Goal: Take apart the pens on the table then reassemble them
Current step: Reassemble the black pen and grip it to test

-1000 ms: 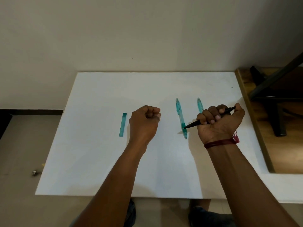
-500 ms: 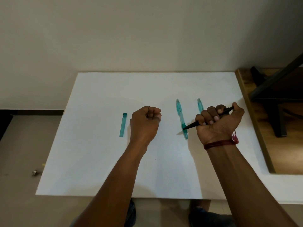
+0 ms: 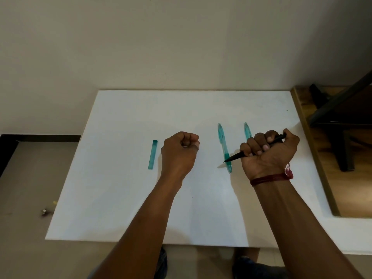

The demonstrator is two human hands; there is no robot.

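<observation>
Near the table's (image 3: 120,198) middle I see the left hand (image 3: 179,152) clenched in a fist, can't tell if anything's inside; a teal barrel piece (image 3: 153,155) lies just left of it. Toward the right edge the right hand (image 3: 269,154) grips a black pen (image 3: 235,157), tip pointing left over a teal pen (image 3: 224,148) lying flat. A second teal pen (image 3: 247,130) sits partly hidden behind that hand.
</observation>
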